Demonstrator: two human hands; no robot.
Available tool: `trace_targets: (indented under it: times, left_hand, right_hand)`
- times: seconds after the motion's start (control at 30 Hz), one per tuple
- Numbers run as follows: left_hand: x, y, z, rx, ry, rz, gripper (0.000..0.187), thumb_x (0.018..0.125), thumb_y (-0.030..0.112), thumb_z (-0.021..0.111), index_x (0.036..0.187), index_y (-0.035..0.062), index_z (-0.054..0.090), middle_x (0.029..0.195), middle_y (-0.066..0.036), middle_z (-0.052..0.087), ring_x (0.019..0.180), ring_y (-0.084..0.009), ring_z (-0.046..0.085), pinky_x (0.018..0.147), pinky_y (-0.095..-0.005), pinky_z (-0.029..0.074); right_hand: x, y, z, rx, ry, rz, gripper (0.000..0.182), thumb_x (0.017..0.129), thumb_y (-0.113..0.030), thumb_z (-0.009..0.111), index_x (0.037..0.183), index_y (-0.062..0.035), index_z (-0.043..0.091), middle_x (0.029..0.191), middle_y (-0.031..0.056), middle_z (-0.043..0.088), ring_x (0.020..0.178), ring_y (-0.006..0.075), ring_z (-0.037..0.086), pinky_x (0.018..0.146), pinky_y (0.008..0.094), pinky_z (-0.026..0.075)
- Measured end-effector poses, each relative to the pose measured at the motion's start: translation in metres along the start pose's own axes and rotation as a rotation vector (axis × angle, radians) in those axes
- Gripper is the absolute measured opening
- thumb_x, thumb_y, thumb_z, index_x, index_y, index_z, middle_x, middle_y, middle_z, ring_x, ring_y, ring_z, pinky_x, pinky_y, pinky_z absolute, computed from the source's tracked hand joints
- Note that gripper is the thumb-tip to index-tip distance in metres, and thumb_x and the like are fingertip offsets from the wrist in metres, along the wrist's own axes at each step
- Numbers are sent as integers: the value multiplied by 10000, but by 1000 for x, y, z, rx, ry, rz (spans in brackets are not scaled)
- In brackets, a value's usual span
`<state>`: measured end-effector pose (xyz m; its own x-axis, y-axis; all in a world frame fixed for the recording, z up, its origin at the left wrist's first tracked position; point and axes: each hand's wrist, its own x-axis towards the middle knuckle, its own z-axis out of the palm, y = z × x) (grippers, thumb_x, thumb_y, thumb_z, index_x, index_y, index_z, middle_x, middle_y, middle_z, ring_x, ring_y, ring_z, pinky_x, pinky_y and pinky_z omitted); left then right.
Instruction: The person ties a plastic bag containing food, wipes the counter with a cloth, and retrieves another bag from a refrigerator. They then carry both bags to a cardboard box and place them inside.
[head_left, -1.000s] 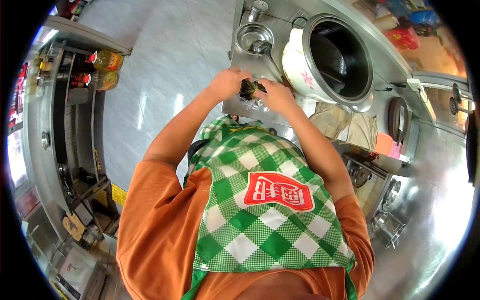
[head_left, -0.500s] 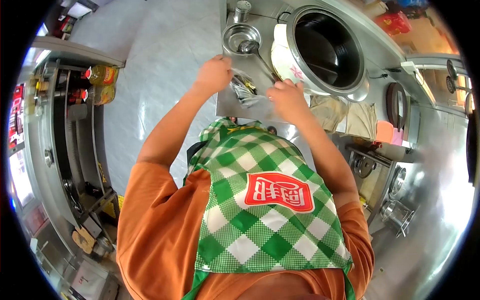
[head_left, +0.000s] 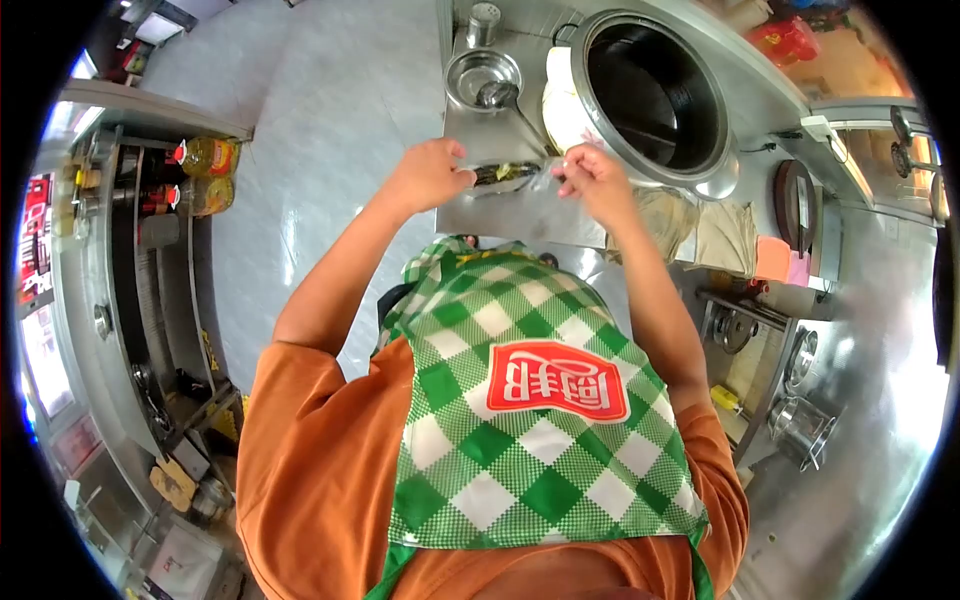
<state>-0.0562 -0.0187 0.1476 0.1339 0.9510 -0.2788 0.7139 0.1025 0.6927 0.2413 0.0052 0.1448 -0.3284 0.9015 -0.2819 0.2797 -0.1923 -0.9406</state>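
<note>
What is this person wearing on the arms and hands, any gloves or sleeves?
No gloves: the left hand and right hand are bare. Both forearms are bare too. Short orange sleeves cover only the upper arms, under a green-and-white checked apron with a red label.

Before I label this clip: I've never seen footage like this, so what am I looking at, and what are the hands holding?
This is one fisheye view from a camera worn on a person's head, looking down their own body, so the green checked apron fills the bottom. No machine here, only bare hands. The left hand and right hand stretch a clear plastic bag with dark greens inside between them, above a steel counter. On it stand a metal bowl and a shaker; beside them sits a large wok.
</note>
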Motion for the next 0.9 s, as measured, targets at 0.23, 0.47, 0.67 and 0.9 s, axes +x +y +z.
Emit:
trace_targets:
  times: [0.23,0.47,0.67,0.9]
  left_hand:
    - [-5,13,-7,-29,-222,-135,312,866,340,728,961,43,716,1041,-180,714,921,-299,680,846,-366,535]
    - [9,-14,58,-908,-122,246,112,912,129,733,932,53,653,1329,-63,613,1097,-153,608,949,-337,497]
    - [32,1,84,-578,-189,390,262,884,79,736,1115,55,618,1130,-69,698,1012,-168,653,899,-320,508]
    - [59,8,93,-169,-295,334,217,965,232,641,1090,58,608,873,-170,671,802,-340,658,723,-436,504]
  right_hand:
    - [-5,22,-5,74,-6,27,46,996,-96,585,1024,-64,601,1014,43,729,768,104,650,654,254,509]
    - [-8,15,0,0,-4,-61,48,957,-76,620,999,-63,639,931,10,706,779,92,626,668,252,498]
    - [-6,-1,10,-316,-81,-243,62,907,-46,637,960,-32,667,862,59,687,746,138,637,678,292,514]
    - [20,1,27,-211,-77,-259,132,902,-3,642,1031,-27,647,829,42,668,716,78,603,659,248,496]
